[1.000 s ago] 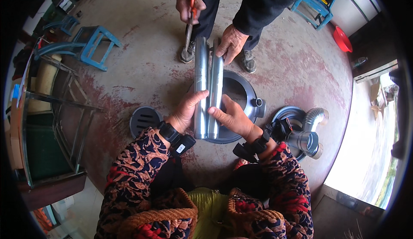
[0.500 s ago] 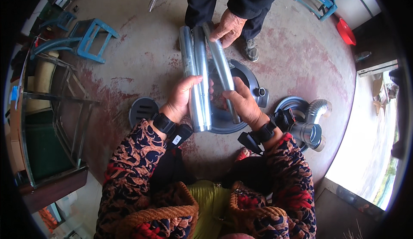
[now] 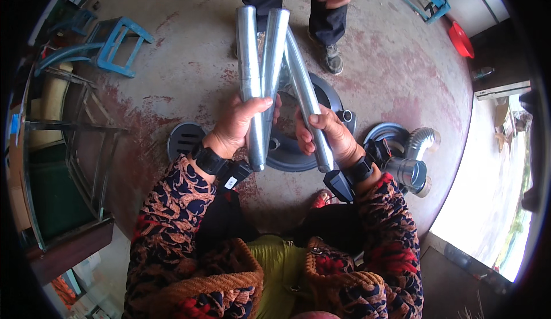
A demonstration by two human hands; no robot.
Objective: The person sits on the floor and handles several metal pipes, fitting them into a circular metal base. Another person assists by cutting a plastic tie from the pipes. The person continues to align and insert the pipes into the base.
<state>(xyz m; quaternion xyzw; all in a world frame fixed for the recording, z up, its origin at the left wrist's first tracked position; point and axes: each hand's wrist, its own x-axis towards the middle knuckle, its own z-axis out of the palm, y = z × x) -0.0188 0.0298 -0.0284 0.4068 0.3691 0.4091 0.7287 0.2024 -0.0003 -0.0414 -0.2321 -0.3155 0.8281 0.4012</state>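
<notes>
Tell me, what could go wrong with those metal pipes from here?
The left hand grips two metal pipes together; their smooth sides could slide and one might slip out. The right hand holds a third pipe, its upper end near that pair in this view, so they might knock. All three appear held above a dark round piece on the floor, so a dropped one could hit it.
</notes>
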